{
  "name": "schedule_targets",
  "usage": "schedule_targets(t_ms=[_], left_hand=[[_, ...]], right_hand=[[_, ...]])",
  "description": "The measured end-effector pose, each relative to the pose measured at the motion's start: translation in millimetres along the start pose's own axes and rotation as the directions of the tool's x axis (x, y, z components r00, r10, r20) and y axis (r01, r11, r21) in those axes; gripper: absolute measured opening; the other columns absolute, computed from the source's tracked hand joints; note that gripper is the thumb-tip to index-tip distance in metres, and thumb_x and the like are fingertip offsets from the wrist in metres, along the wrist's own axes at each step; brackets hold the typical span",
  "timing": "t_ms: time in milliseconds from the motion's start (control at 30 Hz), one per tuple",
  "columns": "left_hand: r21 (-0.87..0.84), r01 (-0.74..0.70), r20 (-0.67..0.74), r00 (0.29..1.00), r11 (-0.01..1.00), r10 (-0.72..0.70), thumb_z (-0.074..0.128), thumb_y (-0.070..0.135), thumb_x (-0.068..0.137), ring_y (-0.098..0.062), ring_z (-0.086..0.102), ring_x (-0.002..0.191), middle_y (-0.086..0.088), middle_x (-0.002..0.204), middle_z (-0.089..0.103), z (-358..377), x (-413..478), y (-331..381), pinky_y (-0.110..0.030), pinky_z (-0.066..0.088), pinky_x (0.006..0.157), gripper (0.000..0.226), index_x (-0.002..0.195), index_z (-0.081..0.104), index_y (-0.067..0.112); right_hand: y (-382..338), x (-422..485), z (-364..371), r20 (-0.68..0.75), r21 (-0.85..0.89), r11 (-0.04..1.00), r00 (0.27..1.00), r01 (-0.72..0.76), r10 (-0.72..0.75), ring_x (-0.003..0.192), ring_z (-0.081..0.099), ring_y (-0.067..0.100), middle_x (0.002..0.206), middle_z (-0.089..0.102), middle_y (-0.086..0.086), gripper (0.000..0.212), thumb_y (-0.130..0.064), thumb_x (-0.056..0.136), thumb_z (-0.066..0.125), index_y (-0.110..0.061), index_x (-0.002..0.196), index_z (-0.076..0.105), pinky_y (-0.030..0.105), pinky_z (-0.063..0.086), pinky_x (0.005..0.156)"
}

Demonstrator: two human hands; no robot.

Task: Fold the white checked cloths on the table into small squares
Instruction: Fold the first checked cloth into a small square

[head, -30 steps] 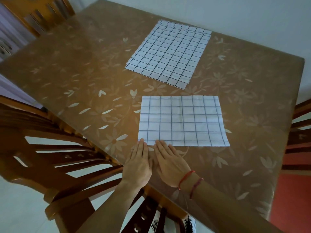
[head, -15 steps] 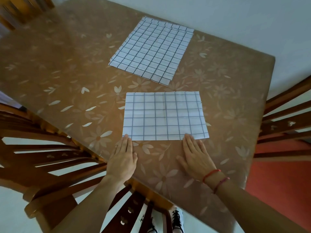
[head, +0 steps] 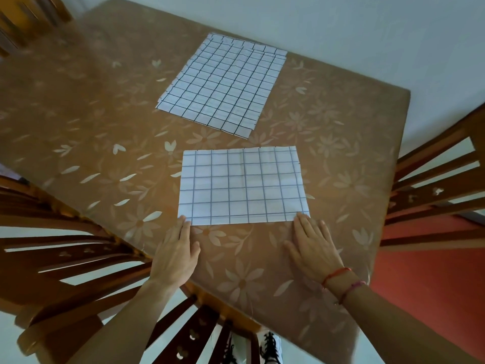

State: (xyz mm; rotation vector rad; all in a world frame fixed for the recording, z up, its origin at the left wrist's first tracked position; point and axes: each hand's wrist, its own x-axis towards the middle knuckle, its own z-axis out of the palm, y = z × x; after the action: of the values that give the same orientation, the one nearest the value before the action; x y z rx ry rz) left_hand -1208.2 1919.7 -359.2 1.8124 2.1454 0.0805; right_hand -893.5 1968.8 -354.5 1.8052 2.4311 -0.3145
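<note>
Hands lay flat on the worktop (head: 105,132): our left hand (head: 174,254) and our right hand (head: 312,248) held their fingers straight and close together, gripping nothing. The left fingers (head: 183,227) touched the 7 o'clock corner of the near checked cloth (head: 242,186); the right fingers (head: 304,222) touched its 5 o'clock corner. We saw the stack of checked cloths (head: 223,82) at 12 o'clock, apart from the near one. One wooden chair (head: 433,179) stood at 3 o'clock, a second chair (head: 52,245) at 9 o'clock.

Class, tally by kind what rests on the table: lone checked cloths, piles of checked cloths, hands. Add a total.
Lone checked cloth: 1
Pile of checked cloths: 1 (the number of sheets in it cannot be counted)
Hands, left hand and right hand: 2
Total: 4
</note>
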Motion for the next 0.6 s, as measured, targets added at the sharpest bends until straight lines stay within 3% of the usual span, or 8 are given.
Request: schedule_targets(t_ms=[100, 167, 267, 333, 400, 467, 600], left_hand=[[-0.01, -0.023, -0.108, 0.994, 1.0, 0.021, 0.064, 0.02, 0.088, -0.035, 0.05, 0.124, -0.017, 0.14, 0.048, -7, 7, 5, -0.046, 0.048, 0.096, 0.052, 0.133, 0.048, 0.002], [0.014, -0.104, -0.132, 0.986, 0.995, 0.104, 0.06, 0.023, 0.091, -0.033, 0.047, 0.127, -0.016, 0.142, 0.046, -9, 15, 20, -0.045, 0.048, 0.099, 0.05, 0.135, 0.048, 0.006], [-0.023, -0.222, -0.035, 0.975, 0.975, 0.221, 0.043, 0.034, 0.101, -0.025, 0.022, 0.146, -0.008, 0.159, 0.023, 0, 26, 57, -0.04, 0.025, 0.118, 0.053, 0.15, 0.033, 0.017], [-0.008, -0.275, 0.017, 0.961, 0.961, 0.275, 0.036, 0.039, 0.103, -0.021, 0.013, 0.149, -0.005, 0.162, 0.015, 12, 30, 76, -0.037, 0.015, 0.121, 0.054, 0.153, 0.026, 0.02], [0.021, -0.285, 0.032, 0.958, 0.958, 0.284, 0.039, 0.04, 0.102, -0.023, 0.019, 0.148, -0.006, 0.161, 0.021, 23, 31, 79, -0.039, 0.022, 0.12, 0.054, 0.151, 0.032, 0.019], [0.03, -0.276, 0.0, 0.961, 0.961, 0.276, 0.053, 0.037, 0.096, -0.026, 0.035, 0.141, -0.007, 0.155, 0.035, 29, 31, 75, -0.043, 0.037, 0.111, 0.051, 0.143, 0.046, 0.017], [0.049, -0.309, -0.052, 0.949, 0.95, 0.311, 0.065, 0.033, 0.089, -0.027, 0.044, 0.135, -0.007, 0.15, 0.043, 39, 31, 67, -0.044, 0.048, 0.102, 0.054, 0.139, 0.051, 0.018]], right_hand=[[1, 8, -9, -0.016, 0.101, 0.994, 0.999, -0.042, 0.044, 0.131, 0.04, 0.019, 0.149, 0.037, 0.0, 0.06, -0.047, 0.095, 0.041, -0.013, 0.145, 0.034, 0.04, 0.034, 0.106], [1, 17, -15, 0.007, 0.192, 0.977, 0.996, -0.088, 0.088, 0.126, 0.042, 0.018, 0.145, 0.04, -0.003, 0.059, -0.046, 0.095, 0.042, -0.016, 0.145, 0.035, 0.039, 0.037, 0.102], [6, 34, -21, 0.001, 0.329, 0.934, 0.989, -0.141, 0.149, 0.124, 0.044, 0.022, 0.137, 0.049, 0.001, 0.056, -0.043, 0.094, 0.046, -0.015, 0.141, 0.042, 0.04, 0.039, 0.101], [11, 50, -25, -0.013, 0.44, 0.878, 0.976, -0.19, 0.218, 0.117, 0.048, 0.025, 0.128, 0.054, 0.004, 0.05, -0.038, 0.092, 0.051, -0.012, 0.134, 0.049, 0.038, 0.042, 0.096], [17, 66, -31, -0.023, 0.542, 0.802, 0.95, -0.251, 0.312, 0.094, 0.051, 0.023, 0.095, 0.056, 0.001, 0.031, -0.034, 0.089, 0.055, -0.009, 0.106, 0.059, 0.029, 0.043, 0.076], [21, 83, -40, 0.026, 0.639, 0.699, 0.916, -0.322, 0.399, 0.079, 0.052, 0.024, 0.076, 0.053, 0.0, 0.02, -0.031, 0.085, 0.058, -0.012, 0.081, 0.054, 0.027, 0.037, 0.064], [26, 115, -53, 0.151, 0.765, 0.497, 0.863, -0.411, 0.482, 0.064, 0.052, 0.016, 0.065, 0.054, -0.002, 0.011, -0.021, 0.084, 0.058, -0.01, 0.085, 0.056, 0.026, 0.038, 0.056]])
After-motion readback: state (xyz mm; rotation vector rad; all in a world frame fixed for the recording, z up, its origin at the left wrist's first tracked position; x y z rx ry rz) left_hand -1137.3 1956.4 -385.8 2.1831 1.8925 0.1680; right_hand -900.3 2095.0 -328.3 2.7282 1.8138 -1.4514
